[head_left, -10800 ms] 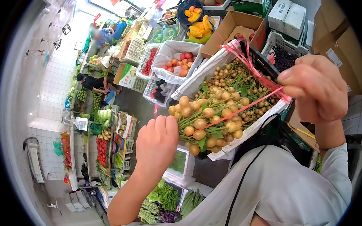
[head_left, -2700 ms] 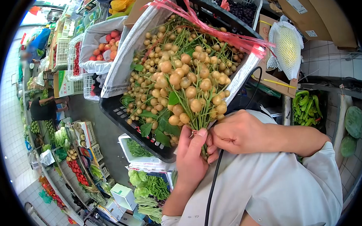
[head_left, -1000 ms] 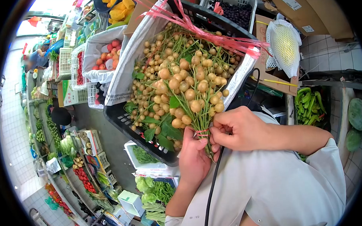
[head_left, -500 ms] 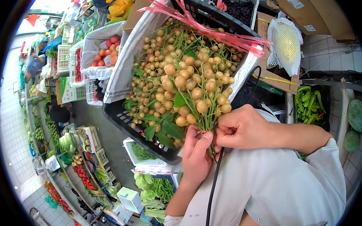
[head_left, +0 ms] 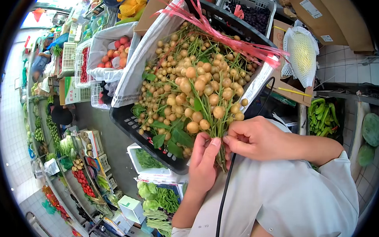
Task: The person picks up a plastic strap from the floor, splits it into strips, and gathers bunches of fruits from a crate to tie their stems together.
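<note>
A bunch of small round yellow-brown fruit (head_left: 200, 85) on green stems leans out over more such fruit in a black crate (head_left: 127, 122). My left hand (head_left: 202, 162) is closed on the gathered stems just below the fruit, thumb along the front. My right hand (head_left: 257, 138) is beside the stems, thumb and fingers pinched together; what they hold, if anything, is too small to make out. Pink plastic strips (head_left: 222, 33) drape across the crate's far side. A thin black cable (head_left: 226, 186) hangs in front of my shirt by the stems.
Peaches fill a lined basket (head_left: 94, 50) at the upper left. Dark grapes (head_left: 255, 20) sit in a white crate behind. At the right are a net-wrapped fruit (head_left: 300, 52), cardboard boxes (head_left: 315, 20) and green peppers (head_left: 323, 114). Vegetables (head_left: 167, 198) stand at lower left.
My right hand has shifted slightly, its thumb and finger now pinched nearer the front of the stems. My left thumb has slid a little. The view has moved slightly.
</note>
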Demonstrator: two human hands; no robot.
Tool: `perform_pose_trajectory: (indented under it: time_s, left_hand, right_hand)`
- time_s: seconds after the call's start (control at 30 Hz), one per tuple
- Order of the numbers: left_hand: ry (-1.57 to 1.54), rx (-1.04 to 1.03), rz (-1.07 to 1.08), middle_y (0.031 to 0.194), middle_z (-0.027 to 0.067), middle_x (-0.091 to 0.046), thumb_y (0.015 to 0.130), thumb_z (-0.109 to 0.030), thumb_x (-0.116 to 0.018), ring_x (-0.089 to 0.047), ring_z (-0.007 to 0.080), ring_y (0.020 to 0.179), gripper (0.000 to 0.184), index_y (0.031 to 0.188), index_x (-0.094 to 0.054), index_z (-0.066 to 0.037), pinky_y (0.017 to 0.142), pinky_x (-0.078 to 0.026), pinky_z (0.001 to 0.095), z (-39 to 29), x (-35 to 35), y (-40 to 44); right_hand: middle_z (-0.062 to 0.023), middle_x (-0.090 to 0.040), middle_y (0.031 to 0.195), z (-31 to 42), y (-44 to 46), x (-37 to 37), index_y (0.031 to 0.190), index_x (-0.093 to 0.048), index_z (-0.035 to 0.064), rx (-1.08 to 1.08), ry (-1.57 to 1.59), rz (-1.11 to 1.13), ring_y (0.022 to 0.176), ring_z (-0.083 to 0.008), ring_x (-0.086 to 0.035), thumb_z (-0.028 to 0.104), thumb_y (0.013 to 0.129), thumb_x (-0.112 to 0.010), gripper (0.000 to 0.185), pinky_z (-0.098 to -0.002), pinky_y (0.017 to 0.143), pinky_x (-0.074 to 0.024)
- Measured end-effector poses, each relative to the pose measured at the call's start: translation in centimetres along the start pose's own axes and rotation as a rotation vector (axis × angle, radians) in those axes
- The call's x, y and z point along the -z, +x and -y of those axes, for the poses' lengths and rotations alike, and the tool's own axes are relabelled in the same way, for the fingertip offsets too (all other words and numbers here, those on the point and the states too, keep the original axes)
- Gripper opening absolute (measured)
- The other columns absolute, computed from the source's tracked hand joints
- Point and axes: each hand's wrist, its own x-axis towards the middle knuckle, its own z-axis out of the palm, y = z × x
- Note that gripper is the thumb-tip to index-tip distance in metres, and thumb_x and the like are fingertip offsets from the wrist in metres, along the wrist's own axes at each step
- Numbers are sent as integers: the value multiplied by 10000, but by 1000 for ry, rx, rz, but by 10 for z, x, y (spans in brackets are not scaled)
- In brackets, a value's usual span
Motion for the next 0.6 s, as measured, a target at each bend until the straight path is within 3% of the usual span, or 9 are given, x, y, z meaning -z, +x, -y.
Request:
perform_pose_trajectory:
  time_s: [0.1, 0.17, 0.23, 0.3, 0.37, 0.5, 0.57, 0.6]
  left_hand:
    - [116, -19, -56, 973, 65, -638, 1061, -200, -534, -604, 101, 801, 227, 1161, -502, 1, 598, -507, 270, 0, 7, 0]
    - [222, -40, -63, 992, 65, -666, 1060, -218, -552, -616, 86, 803, 269, 1177, -537, 24, 602, -519, 274, -2, 8, -1]
    - [486, -88, -146, 994, 72, -705, 1048, -225, -595, -629, 72, 771, 311, 1184, -585, 55, 580, -513, 251, -7, 1, -5]
    - [547, -107, -192, 983, 85, -724, 1021, -203, -648, -631, 72, 727, 286, 1141, -625, 56, 546, -494, 228, -5, 0, -6]
    - [726, -244, -270, 952, 74, -719, 974, -187, -718, -620, 49, 710, 258, 1078, -663, 42, 533, -471, 209, 1, 4, -6]
    - [1014, -437, -346, 878, 50, -695, 906, -131, -782, -607, 52, 663, 222, 1060, -694, 3, 539, -463, 201, -5, -3, -9]
    - [1262, -696, -241, 817, 39, -660, 856, -80, -805, -597, 73, 621, 264, 1099, -709, -44, 530, -443, 192, -16, -9, -5]
    - [1280, -758, -182, 808, 40, -652, 837, -47, -805, -595, 94, 604, 248, 1074, -730, -55, 519, -448, 207, -21, -13, -1]
  right_hand:
    - [-130, -677, 691, 6, -1, 6, 802, -645, 14, -39, 89, 16, 613, -301, -675, 177, 913, -670, 198, -374, 569, -519]
    - [-113, -646, 695, 13, 0, 19, 889, -681, 8, 4, -36, 88, 572, -172, -593, 158, 943, -691, 160, -314, 540, -453]
    - [-109, -652, 703, 14, 0, 28, 899, -694, 7, 10, -66, 83, 576, -169, -595, 151, 941, -693, 151, -314, 542, -452]
    - [-106, -658, 712, 12, 1, 30, 909, -707, 5, 21, -98, 80, 579, -166, -597, 144, 939, -695, 143, -314, 545, -450]
    - [-104, -670, 737, 5, 3, 29, 903, -713, -2, 135, -52, -17, 583, -162, -596, 146, 927, -714, 149, -310, 551, -452]
    - [-107, -665, 741, 7, 4, 29, 905, -711, -5, 134, -30, -25, 588, -162, -594, 152, 914, -730, 158, -308, 552, -452]
    - [-162, -670, 753, 16, 4, 29, 886, -708, 0, 103, -44, -15, 681, -324, -656, 214, 908, -698, 215, -400, 630, -502]
    - [-162, -670, 753, 16, 5, 27, 886, -708, 0, 106, -45, -18, 681, -324, -656, 214, 908, -698, 215, -400, 630, -502]
